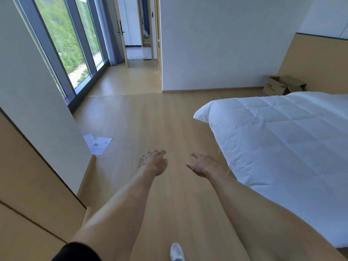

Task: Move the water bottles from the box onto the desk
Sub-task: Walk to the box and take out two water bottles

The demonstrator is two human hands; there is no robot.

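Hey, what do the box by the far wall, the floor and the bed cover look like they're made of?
Box: brown corrugated cardboard, matte, flaps open, some print on its side.
Floor: light wood-look planks with a soft sheen and visible seams; laminate or real wood, I cannot tell.
Bed cover: white quilted fabric, stitched squares, probably a padded duvet.

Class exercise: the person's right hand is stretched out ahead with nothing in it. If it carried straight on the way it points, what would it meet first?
Probably nothing nearby: the right hand points across bare wooden floor toward the white wall. The bed lies just to its right, seemingly outside that line, though depth is hard to judge.
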